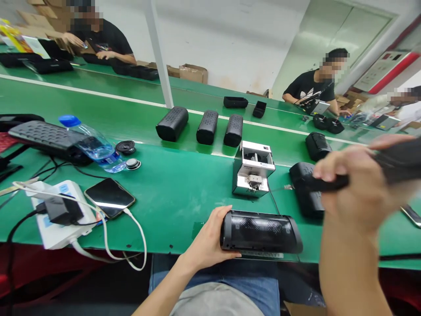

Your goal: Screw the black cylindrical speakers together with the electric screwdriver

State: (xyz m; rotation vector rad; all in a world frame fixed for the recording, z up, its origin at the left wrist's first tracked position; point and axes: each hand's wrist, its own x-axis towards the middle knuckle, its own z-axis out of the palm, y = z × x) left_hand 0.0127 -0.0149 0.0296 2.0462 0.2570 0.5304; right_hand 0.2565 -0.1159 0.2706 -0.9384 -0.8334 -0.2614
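My left hand [212, 241] is closed around the left end of a black speaker [259, 232], which lies on its side at the table's front edge. Perforated patches show on its upper face. On the right, my raised right hand [355, 188] grips a dark, motion-blurred tool [399, 162] that looks like an electric screwdriver; its tip cannot be made out. Behind the held speaker stands a white and black screw feeder [253, 169]. Another black speaker [307, 188] sits beyond my right hand, partly hidden by it.
Several textured black speakers [207, 127] stand farther back on the green table [177, 184]. To the left are a water bottle [95, 145], a phone [110, 197], a white power strip [62, 215] and loose cables. A white post [159, 52] rises mid-table; co-workers [311, 83] sit opposite.
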